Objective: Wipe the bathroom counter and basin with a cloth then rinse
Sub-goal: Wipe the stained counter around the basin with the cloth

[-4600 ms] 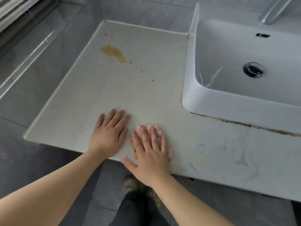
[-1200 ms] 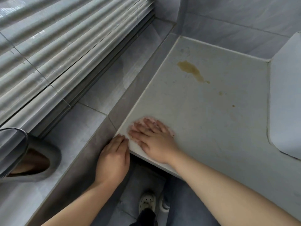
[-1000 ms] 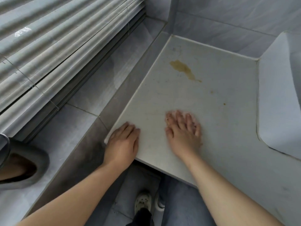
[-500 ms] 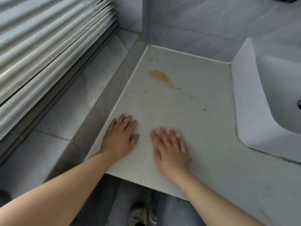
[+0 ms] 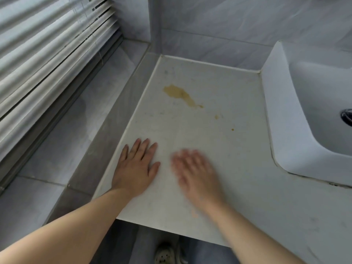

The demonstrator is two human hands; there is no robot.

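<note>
A person is leaning over a pale stone bathroom counter [image 5: 190, 138], both bare forearms reaching in from the bottom of the frame. The left hand [image 5: 136, 168] is lying flat, palm down, at the counter's left front corner. Its fingers are straight and close together, the thumb is angling out to the right, and it is gripping nothing. Just beside it, across a strip of bare stone, the right hand [image 5: 196, 174] is also facing palm down with its fingers extended and slightly fanned. Motion blur is smearing this hand, so finer detail is lost. Whether the cloth is lying beneath that palm cannot be told, as none of it is showing clearly.

At far left a slatted window blind [image 5: 47, 54] is hanging above a grey tiled ledge [image 5: 76, 130], which is running alongside the counter's left edge. Towards the back of the counter a yellow-brown stain [image 5: 179, 94] is sitting well apart from both hands, with only bare stone between. Two small spots [image 5: 216, 116] of the same colour are trailing off to its right. The white basin [image 5: 282, 121] is standing on the counter's right side, its rounded front corner well to the right of the blurred hand. Its dark drain [image 5: 346, 117] is being cut off by the frame edge. Dark grime [image 5: 333, 182] is lining the seam where basin meets counter. Below the counter's front edge, a light shoe [image 5: 163, 256] is showing on the floor.
</note>
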